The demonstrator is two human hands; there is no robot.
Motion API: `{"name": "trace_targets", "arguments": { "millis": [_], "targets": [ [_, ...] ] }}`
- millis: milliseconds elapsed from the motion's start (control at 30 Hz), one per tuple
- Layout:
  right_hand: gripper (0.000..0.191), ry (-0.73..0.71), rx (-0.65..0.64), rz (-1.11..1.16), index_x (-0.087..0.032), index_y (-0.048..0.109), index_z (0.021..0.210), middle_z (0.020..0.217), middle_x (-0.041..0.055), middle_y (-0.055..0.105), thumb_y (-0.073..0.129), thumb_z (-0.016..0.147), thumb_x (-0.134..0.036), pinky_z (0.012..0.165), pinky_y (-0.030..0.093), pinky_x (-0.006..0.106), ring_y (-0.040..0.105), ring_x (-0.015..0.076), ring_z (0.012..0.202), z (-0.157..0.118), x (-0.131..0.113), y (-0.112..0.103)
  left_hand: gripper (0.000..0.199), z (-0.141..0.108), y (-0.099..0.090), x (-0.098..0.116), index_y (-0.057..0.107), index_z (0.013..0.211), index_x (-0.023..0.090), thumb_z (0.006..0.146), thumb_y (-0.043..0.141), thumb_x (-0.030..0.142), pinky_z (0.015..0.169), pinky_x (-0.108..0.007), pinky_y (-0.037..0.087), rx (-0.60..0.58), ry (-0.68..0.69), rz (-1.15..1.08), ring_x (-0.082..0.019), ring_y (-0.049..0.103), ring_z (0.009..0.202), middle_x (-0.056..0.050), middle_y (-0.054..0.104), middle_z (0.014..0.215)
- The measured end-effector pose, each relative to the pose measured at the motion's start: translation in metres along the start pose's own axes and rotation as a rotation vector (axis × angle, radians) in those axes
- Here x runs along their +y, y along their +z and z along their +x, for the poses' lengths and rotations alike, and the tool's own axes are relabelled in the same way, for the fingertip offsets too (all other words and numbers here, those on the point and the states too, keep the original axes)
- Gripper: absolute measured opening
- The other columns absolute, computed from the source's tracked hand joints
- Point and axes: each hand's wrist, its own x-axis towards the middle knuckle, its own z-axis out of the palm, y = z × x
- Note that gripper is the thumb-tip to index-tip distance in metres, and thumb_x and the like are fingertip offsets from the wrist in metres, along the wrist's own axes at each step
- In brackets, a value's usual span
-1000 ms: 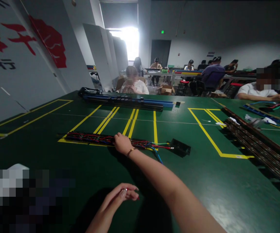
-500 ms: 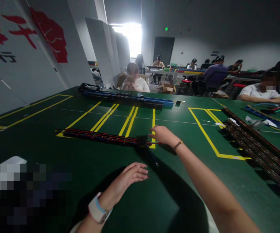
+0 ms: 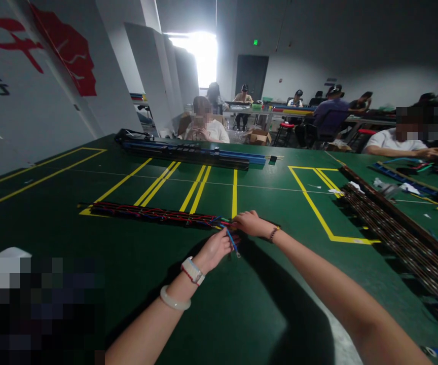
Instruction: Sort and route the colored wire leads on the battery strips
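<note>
A long black strip with red and blue wires (image 3: pixel 154 214) lies across the green table, over the lower ends of yellow tape lines. At its right end my right hand (image 3: pixel 248 223) is closed around the wire ends. My left hand (image 3: pixel 217 248) is just below, palm turned up, with its fingers apart beside a blue cable (image 3: pixel 233 241) that ends in a metal ring lug. Whether the left fingers touch that cable is hard to tell.
Black and blue long profiles (image 3: pixel 188 152) lie at the table's far edge. Several brown strips (image 3: pixel 401 238) lie on the right. One person sits across the table, another at the far right. The lower left is pixelated.
My left hand has moved up and forward to the wire ends. My right hand has closed at the strip's right end. The view has shifted slightly.
</note>
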Motion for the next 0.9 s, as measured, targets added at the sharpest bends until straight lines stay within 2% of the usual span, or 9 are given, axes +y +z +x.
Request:
{"name": "trace_targets", "arguments": {
  "millis": [200,367,467,567,667,767,900],
  "targets": [
    [0.019,-0.052,0.057,0.077,-0.017,0.06,0.093,0.094,0.0062,0.063,0.052,0.089,-0.034,0.083,0.027,0.029,0.055,0.0178,0.094,-0.012,-0.013,0.008,0.023,0.008,0.001,-0.013,0.057,0.099,0.008,0.093,0.047,0.028,0.087,-0.034,0.048,-0.036,0.084,-0.086,-0.019,0.063,0.094,-0.016,0.065,0.099],
    [0.019,-0.049,0.105,0.106,-0.016,0.056,0.093,0.092,0.0051,0.063,0.061,0.082,-0.031,0.072,0.031,0.025,0.056,0.0157,0.085,-0.018,-0.022,0.014,0.016,0.007,-0.003,-0.022,0.056,0.1,0.01,0.091,0.052,0.023,0.081,-0.03,0.05,-0.005,0.15,-0.086,-0.017,0.063,0.089,-0.012,0.065,0.097],
    [0.025,-0.078,0.076,0.147,-0.016,0.06,0.097,0.091,0.0062,0.064,0.062,0.082,-0.036,0.068,0.033,0.023,0.057,0.0154,0.082,-0.021,-0.019,0.009,0.014,0.005,-0.003,-0.024,0.055,0.094,0.011,0.09,0.054,0.024,0.071,-0.025,0.05,0.015,0.176,-0.038,-0.015,0.062,0.08,-0.01,0.065,0.09],
    [0.032,-0.142,0.0,0.241,-0.016,0.064,0.101,0.09,0.0073,0.065,0.054,0.087,-0.043,0.065,0.036,0.021,0.059,0.0144,0.078,-0.019,-0.008,0.001,0.016,0.003,-0.003,-0.023,0.054,0.087,0.01,0.09,0.054,0.027,0.06,-0.021,0.046,0.05,0.158,0.017,-0.012,0.06,0.068,-0.007,0.063,0.079],
    [0.029,-0.194,-0.063,0.272,-0.016,0.065,0.105,0.091,0.0062,0.066,0.048,0.092,-0.036,0.064,0.037,0.021,0.059,0.0127,0.075,-0.012,0.004,-0.002,0.015,0.002,-0.004,-0.022,0.052,0.087,0.011,0.089,0.054,0.026,0.057,-0.02,0.044,0.07,0.125,0.04,-0.01,0.056,0.061,-0.003,0.059,0.071],
    [0.025,-0.278,-0.023,0.16,-0.021,0.064,0.111,0.098,0.0039,0.066,0.051,0.09,-0.025,0.075,0.038,0.023,0.058,0.0129,0.084,0.0,0.015,-0.003,0.014,0.002,-0.007,-0.024,0.05,0.088,0.012,0.09,0.052,0.026,0.055,-0.021,0.043,0.047,0.114,0.035,-0.009,0.053,0.056,-0.001,0.055,0.067],
    [0.018,-0.445,0.067,-0.171,-0.022,0.067,0.1,0.091,0.0038,0.066,0.053,0.089,-0.024,0.089,0.032,0.03,0.053,0.016,0.09,0.016,0.024,-0.007,0.018,0.002,-0.012,-0.026,0.046,0.084,0.014,0.089,0.053,0.03,0.054,-0.021,0.042,-0.031,0.102,0.006,-0.008,0.049,0.051,0.002,0.049,0.061]
  ]
}}
